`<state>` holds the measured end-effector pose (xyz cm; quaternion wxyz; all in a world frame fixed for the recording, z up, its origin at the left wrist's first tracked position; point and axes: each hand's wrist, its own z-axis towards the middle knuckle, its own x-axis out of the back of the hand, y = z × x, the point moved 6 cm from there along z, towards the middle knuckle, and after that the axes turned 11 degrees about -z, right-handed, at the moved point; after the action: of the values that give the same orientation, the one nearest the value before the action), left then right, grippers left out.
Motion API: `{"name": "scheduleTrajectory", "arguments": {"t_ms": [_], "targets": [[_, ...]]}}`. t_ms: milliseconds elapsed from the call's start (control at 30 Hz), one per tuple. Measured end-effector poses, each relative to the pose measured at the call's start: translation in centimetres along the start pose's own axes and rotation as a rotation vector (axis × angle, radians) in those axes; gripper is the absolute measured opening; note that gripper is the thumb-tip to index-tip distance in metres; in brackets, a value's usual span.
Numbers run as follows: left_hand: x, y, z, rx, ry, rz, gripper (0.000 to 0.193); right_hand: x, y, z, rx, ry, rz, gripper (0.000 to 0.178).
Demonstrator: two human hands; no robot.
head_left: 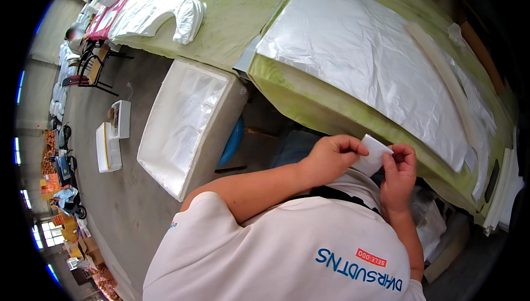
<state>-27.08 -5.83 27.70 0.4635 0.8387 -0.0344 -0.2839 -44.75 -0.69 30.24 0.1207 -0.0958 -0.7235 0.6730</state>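
Note:
A small white folded piece [373,155], thin like paper or plastic film, is held up in front of my waist. My left hand [333,158] pinches its left edge between thumb and fingers. On the other side, my right hand [399,175] grips its right edge, the thumb pressed toward the curled fingers. Just beyond both hands runs the edge of a table with a yellow-green cover [301,94]. Large white plastic sheets [364,52] lie flat in a stack on that cover, and a long pale strip [444,77] rests across them.
Left of me stands a white bin [157,130] lined with clear plastic, a blue stool [233,142] behind it. White garment-like pieces [182,17] lie on the far table. White foam boxes [109,149] are on the floor. A person [76,33] is near a chair [96,66] farther off.

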Motion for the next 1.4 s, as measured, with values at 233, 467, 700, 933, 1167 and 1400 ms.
{"name": "scheduleTrajectory", "arguments": {"t_ms": [233, 467, 700, 933, 1167, 1400], "targets": [[19.2, 13.7, -6.1, -0.651, 0.624, 0.069, 0.016, 0.3, 1.5, 0.0, -0.045, -0.063, 0.021, 0.012], [44.7, 15.1, -16.5, -0.338, 1.251, 0.709, 0.020, -1.1, 2.2, -0.1, -0.112, -0.115, 0.005, 0.009], [49.5, 10.1, -14.8, -0.151, 1.194, 0.966, 0.020, -1.9, 2.2, -0.2, -0.106, -0.163, -0.056, 0.009], [48.7, 8.4, -14.5, -0.252, 1.164, 1.152, 0.017, -2.1, 1.8, -0.5, -0.100, -0.147, -0.069, 0.009], [45.5, 9.1, -15.5, -0.644, 1.209, 1.194, 0.026, 4.5, -2.2, 1.7, 0.359, 0.161, -0.487, 0.019], [36.9, 12.7, -7.6, -0.818, 0.782, 0.460, 0.025, 19.3, -7.1, 10.1, 0.409, 0.530, -1.650, 0.049]]}}
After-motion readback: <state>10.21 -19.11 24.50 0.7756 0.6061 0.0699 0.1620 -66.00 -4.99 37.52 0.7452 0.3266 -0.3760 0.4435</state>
